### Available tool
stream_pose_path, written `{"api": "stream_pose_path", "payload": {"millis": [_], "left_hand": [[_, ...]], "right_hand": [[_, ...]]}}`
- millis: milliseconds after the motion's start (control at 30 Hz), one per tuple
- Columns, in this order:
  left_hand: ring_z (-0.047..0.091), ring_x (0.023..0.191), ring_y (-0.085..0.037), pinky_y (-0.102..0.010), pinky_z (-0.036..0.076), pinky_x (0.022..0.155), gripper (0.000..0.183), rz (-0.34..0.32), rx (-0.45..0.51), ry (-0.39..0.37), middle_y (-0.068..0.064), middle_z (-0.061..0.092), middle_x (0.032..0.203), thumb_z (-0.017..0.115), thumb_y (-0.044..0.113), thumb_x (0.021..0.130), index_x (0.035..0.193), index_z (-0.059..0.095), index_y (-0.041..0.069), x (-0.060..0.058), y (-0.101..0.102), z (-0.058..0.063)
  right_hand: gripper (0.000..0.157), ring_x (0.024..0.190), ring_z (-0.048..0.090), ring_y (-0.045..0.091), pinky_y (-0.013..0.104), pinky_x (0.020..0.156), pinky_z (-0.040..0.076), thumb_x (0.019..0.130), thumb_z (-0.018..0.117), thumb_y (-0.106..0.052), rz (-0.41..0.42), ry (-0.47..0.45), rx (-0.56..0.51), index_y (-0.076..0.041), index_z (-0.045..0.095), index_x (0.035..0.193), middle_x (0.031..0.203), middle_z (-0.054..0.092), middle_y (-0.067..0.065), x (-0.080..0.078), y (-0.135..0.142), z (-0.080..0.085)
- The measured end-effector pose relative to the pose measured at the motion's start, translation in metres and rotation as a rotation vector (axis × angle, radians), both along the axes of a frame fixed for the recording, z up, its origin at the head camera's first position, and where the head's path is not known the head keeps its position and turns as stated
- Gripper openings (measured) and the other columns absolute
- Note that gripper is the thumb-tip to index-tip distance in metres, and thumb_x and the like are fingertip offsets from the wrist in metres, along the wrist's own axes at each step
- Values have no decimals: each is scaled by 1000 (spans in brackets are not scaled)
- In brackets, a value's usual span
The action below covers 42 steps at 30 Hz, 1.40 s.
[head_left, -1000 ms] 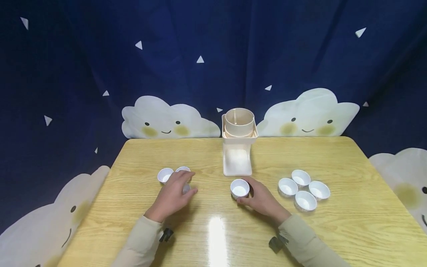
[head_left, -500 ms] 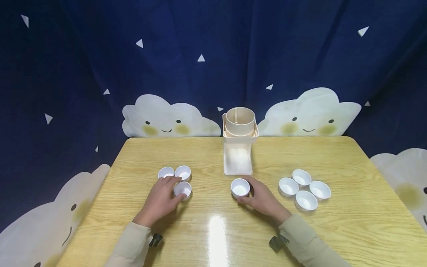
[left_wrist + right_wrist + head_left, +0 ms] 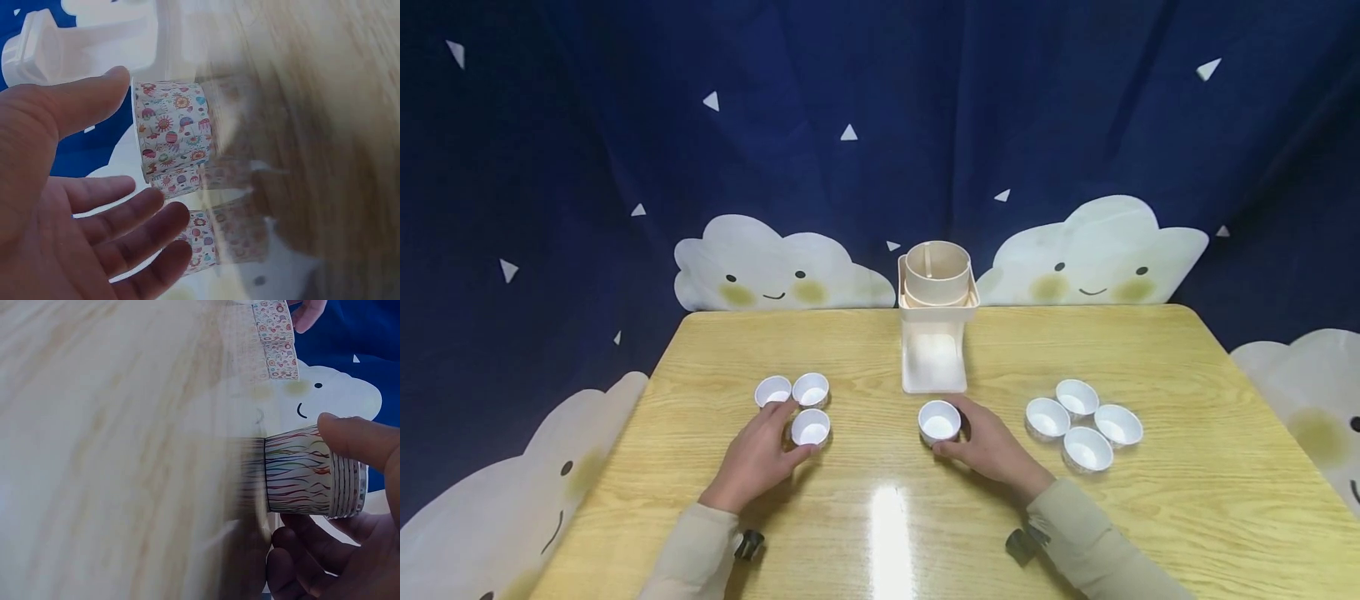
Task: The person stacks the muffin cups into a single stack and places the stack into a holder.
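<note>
In the head view my left hand (image 3: 757, 457) is beside the front-left paper cup (image 3: 811, 428), fingers spread and relaxed. The left wrist view shows the thumb close to this cup's rim and the other fingers apart from its flower-printed side. Two more paper cups, a back-left one (image 3: 772, 390) and a back-middle one (image 3: 811, 389), stand just behind it. My right hand (image 3: 988, 442) grips a stack of nested paper cups (image 3: 299, 472) with coloured wavy lines, thumb on one side and fingers on the other. Its white inside shows from above.
A cream dispenser-like stand (image 3: 934, 362) with a round open-topped container (image 3: 937, 275) is at the table's back middle. Several white cups (image 3: 1087, 451) are grouped to the right of my right hand. Behind the wooden table (image 3: 850, 350) hangs a dark blue curtain (image 3: 880, 125).
My left hand has drawn back to the left and its fingers have loosened, uncovering the front-left cup and the two behind it. The right hand and its stack stay in place.
</note>
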<state>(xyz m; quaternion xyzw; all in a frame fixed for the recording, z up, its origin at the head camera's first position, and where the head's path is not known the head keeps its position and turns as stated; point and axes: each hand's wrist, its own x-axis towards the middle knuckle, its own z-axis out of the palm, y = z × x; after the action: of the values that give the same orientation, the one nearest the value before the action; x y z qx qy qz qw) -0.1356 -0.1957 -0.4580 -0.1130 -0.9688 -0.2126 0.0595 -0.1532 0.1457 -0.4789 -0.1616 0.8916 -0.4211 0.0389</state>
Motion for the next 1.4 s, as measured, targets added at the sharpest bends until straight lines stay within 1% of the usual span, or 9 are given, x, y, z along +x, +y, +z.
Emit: {"api": "stream_pose_path", "payload": {"millis": [267, 367, 533, 633, 733, 967, 1133, 1300, 1400], "left_hand": [[63, 116, -35, -51, 52, 93, 59, 2, -3, -49, -17, 64, 130, 82, 30, 79, 128, 63, 2, -2, -1, 0], [62, 118, -35, -51, 51, 96, 61, 5, 2, -66, -18, 64, 131, 82, 31, 79, 129, 62, 2, -2, 0, 0], [63, 117, -35, -52, 51, 95, 64, 7, 12, -76, -17, 64, 130, 82, 33, 78, 131, 61, 4, -3, 2, 1], [64, 115, -33, -51, 51, 92, 61, -1, 24, -74, -16, 65, 130, 83, 31, 78, 130, 62, 8, -3, 4, 2], [63, 117, -33, -52, 51, 92, 59, -5, 33, -73, -18, 63, 133, 83, 30, 78, 129, 63, 9, -3, 5, 1], [63, 114, -31, -50, 51, 92, 60, -8, 26, -76, -15, 66, 127, 84, 30, 77, 129, 63, 9, -2, 5, -1], [63, 113, -31, -50, 50, 94, 62, -7, 38, -94, -15, 65, 126, 84, 29, 77, 131, 62, 8, -2, 5, -3], [55, 127, -43, -56, 46, 102, 64, -23, 56, -100, -26, 56, 139, 83, 28, 78, 134, 60, 5, 0, 5, -4], [58, 123, -42, -55, 47, 100, 64, -32, 65, -93, -24, 58, 137, 83, 27, 78, 133, 60, 5, -1, 5, -6]], "right_hand": [[65, 114, 61, 26, 48, 102, 45, 77, 84, -22, -1, -4, 14, -8, 55, 134, 120, 67, 7, -1, 0, 1], [65, 114, 61, 25, 48, 101, 45, 77, 84, -22, 5, -1, 14, -8, 55, 134, 120, 67, 7, -1, 1, 1], [65, 114, 61, 26, 48, 102, 45, 77, 84, -21, -3, -2, 14, -8, 55, 134, 120, 67, 7, 0, 1, 2], [64, 115, 61, 26, 48, 102, 45, 77, 84, -21, -17, -2, 23, -9, 56, 133, 120, 68, 7, 1, 0, 3], [63, 116, 61, 26, 48, 102, 45, 76, 85, -20, -23, -8, 25, -9, 57, 132, 120, 68, 7, 2, 0, 3], [62, 115, 62, 26, 48, 102, 45, 76, 84, -19, -28, -2, 21, -9, 58, 132, 120, 68, 7, 3, -2, 2], [63, 118, 61, 28, 49, 104, 45, 77, 84, -20, -36, -5, 17, -7, 59, 132, 122, 68, 8, 2, -1, -1], [63, 118, 61, 27, 49, 105, 45, 77, 85, -21, -48, -26, 7, -7, 59, 132, 123, 68, 8, 3, -1, -2], [63, 116, 62, 26, 48, 103, 45, 77, 85, -22, -58, -33, 7, -7, 59, 132, 122, 68, 8, 3, -1, -2]]}}
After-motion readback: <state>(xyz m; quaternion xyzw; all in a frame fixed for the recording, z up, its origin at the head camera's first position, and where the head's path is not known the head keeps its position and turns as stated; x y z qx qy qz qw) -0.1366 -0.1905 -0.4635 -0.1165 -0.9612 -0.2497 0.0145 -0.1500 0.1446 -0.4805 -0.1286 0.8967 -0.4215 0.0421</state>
